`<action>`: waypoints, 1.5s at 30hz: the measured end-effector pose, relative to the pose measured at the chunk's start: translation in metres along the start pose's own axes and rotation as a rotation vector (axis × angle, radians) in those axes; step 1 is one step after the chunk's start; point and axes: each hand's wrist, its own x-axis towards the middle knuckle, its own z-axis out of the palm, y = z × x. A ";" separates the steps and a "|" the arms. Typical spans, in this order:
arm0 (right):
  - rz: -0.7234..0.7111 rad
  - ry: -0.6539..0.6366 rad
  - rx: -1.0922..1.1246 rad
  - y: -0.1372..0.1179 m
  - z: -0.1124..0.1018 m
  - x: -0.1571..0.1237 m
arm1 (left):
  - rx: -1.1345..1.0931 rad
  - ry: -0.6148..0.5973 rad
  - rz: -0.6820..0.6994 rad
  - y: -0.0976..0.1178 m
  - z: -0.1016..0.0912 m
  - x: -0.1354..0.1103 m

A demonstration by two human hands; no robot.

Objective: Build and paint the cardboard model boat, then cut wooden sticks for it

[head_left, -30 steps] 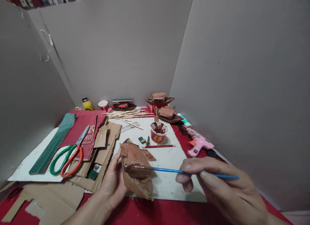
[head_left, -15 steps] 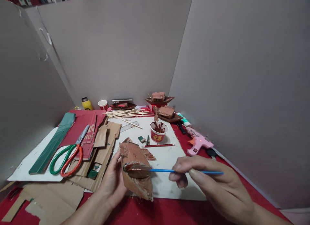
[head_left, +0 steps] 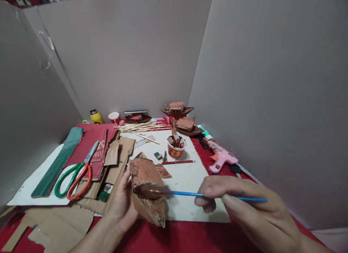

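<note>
A brown cardboard model boat (head_left: 148,175) is gripped along its left side by my left hand (head_left: 123,200), its near end tipped toward me. My right hand (head_left: 239,202) pinches a blue-handled paintbrush (head_left: 185,194) between thumb and fingers. The bristles touch the end face of the boat's cabin, just under the roof edge. Behind the boat stands a red paper cup (head_left: 176,151) streaked inside with brown paint. A red pencil (head_left: 179,162) lies in front of the cup, near small green offcuts (head_left: 158,155). My left fingertips are hidden behind the boat.
Scissors (head_left: 78,178) with green and orange handles lie on cardboard sheets (head_left: 119,162) at left. A pink glue gun (head_left: 221,156) rests at right. Finished-looking boats (head_left: 178,108), thin sticks (head_left: 141,127), another cup (head_left: 114,117) and a yellow bottle (head_left: 96,117) line the back.
The boat has shifted slightly left and its cabin end has turned more toward me. My right hand has moved right and a little down with the paintbrush, whose tip stays at the cabin end.
</note>
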 end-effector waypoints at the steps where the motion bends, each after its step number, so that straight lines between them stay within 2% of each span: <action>1: -0.007 -0.001 0.010 0.001 0.000 -0.001 | -0.009 -0.021 -0.006 0.000 0.000 0.000; 6: -0.005 -0.024 0.024 0.008 -0.001 -0.001 | -0.072 -0.109 -0.034 -0.002 0.000 -0.001; 14: -0.060 -0.056 -0.133 0.001 -0.005 0.006 | -0.064 -0.116 0.028 0.000 0.000 -0.001; 17: -0.075 -0.043 -0.102 -0.001 -0.004 0.006 | -0.061 -0.073 0.045 0.000 0.001 -0.001; 21: -0.105 -0.031 -0.045 -0.002 -0.001 0.007 | -0.052 -0.026 0.000 -0.001 0.003 -0.001; 27: -0.122 -0.039 -0.126 -0.002 0.000 0.012 | -0.029 -0.029 -0.014 -0.002 0.000 0.002; 32: -0.140 -0.088 -0.181 -0.003 -0.005 0.013 | -0.042 -0.090 0.045 0.001 0.000 0.001; 35: -0.150 -0.088 -0.217 -0.005 -0.006 0.014 | -0.021 -0.084 0.052 0.002 0.001 0.000; 41: -0.191 -0.029 -0.147 -0.007 0.000 0.013 | -0.035 -0.077 0.016 0.001 -0.002 0.001; 45: -0.255 -0.054 -0.144 -0.003 0.002 0.014 | -0.006 -0.078 -0.012 -0.002 -0.004 0.003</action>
